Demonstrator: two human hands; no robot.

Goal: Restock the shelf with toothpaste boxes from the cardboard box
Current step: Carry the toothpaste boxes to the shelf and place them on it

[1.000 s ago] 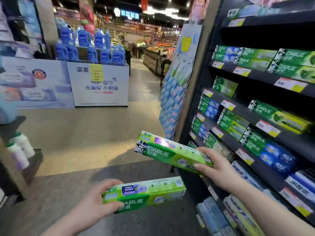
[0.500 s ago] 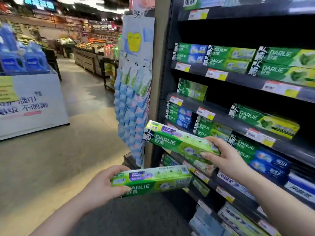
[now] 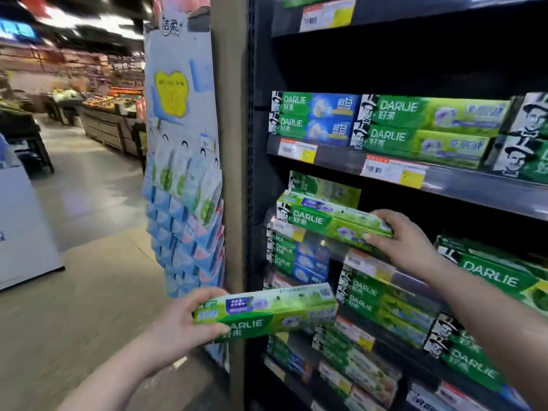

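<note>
While the left grip held a spare box, the right grip clutched a toothpaste box at the shelf front, probably needing an inward push.

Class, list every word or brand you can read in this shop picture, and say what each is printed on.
"DARLIE": the upper toothpaste box, held by the right hand.
"DARLIE": the lower toothpaste box, held by the left hand.
"DARLIE": the stocked boxes on the shelves.
"超白": the blue-ended boxes.
"洁柔": top of the hanging display.
Too blurred to read: the price tags, the yellow sign.
</note>
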